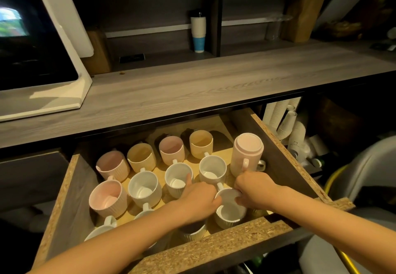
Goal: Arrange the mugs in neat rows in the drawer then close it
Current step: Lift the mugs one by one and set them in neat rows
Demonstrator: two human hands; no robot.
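Note:
The wooden drawer (285, 162) stands pulled open under the counter, with several ribbed mugs inside in rough rows. Pink and yellow mugs (141, 156) line the back, white mugs (144, 188) the middle. At the right back two pink mugs (247, 153) are stacked, the top one upside down. Both my hands hold one white mug (230, 211) near the drawer's front right. My left hand (197, 200) grips its left rim, with one finger against the neighbouring white mug (177, 179). My right hand (255, 188) grips its right rim. My left forearm hides parts of the front-row mugs.
A grey wood counter (192, 93) runs above the drawer, with a white microwave (38, 48) on its left. Stacks of paper cups (287, 121) sit in the compartment to the drawer's right. A yellow hose (336, 179) and a grey chair lie at the far right.

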